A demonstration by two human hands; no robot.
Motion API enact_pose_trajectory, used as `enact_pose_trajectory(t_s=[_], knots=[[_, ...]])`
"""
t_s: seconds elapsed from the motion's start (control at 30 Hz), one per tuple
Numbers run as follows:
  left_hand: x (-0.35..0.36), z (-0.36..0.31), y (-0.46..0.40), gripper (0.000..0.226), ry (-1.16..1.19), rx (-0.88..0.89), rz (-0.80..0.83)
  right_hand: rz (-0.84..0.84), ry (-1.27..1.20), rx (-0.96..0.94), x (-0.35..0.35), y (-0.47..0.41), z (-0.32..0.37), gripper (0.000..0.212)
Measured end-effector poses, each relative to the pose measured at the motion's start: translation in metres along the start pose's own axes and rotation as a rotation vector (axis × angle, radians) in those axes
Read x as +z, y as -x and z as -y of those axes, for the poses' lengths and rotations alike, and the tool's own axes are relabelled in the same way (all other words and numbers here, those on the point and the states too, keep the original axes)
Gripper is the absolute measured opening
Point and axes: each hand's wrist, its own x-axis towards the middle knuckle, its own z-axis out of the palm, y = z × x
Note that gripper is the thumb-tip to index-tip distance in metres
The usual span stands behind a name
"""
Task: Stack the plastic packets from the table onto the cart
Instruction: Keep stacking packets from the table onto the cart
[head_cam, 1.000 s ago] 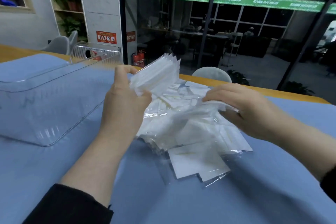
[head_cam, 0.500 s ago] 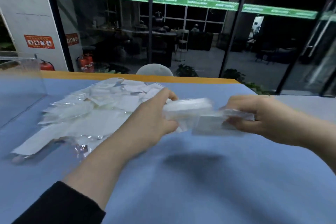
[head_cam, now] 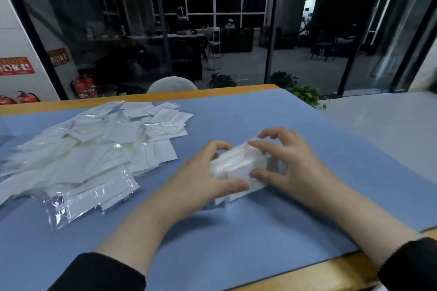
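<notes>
Your left hand (head_cam: 208, 176) and right hand (head_cam: 287, 163) both grasp one small stack of packets (head_cam: 238, 166), thumbs on its near edge and fingers curled over the top. Half a second ago you held it in the air; now it rests on the blue mat (head_cam: 236, 243) toward the tabletop's right edge. The loose pile of packets (head_cam: 94, 149) lies apart, at the left edge.
</notes>
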Motion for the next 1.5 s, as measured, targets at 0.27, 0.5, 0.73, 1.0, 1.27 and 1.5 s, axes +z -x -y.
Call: enact_pose_trajectory(t_s=[0.27, 0.5, 0.73, 1.0, 1.27, 1.5], knots=[[0.004, 0.007, -0.003, 0.034, -0.065, 0.073, -0.136, -0.131, -0.248, 0.178, 0.004, 0.006, -0.003, 0.088], [0.014, 0.006, -0.004, 0.05, 0.05, 0.079, -0.106, 0.088, -0.534, 0.235, 0.008, 0.009, -0.002, 0.095], [0.018, 0.008, -0.006, 0.055, 0.06, 0.142, -0.15, 0.003, -0.465, 0.148, 0.008, 0.009, -0.001, 0.075], [0.038, -0.008, -0.015, 0.019, 0.296, -0.014, -0.432, 0.107, -0.357, 0.178, 0.01, 0.006, 0.005, 0.062], [0.042, -0.006, -0.02, 0.02, 0.312, 0.058, -0.428, 0.086, -0.37, 0.214, 0.008, 0.008, 0.003, 0.039], [0.016, 0.003, -0.018, 0.055, -0.098, 0.087, -0.057, 0.109, -0.393, 0.26, 0.006, 0.01, -0.001, 0.039]])
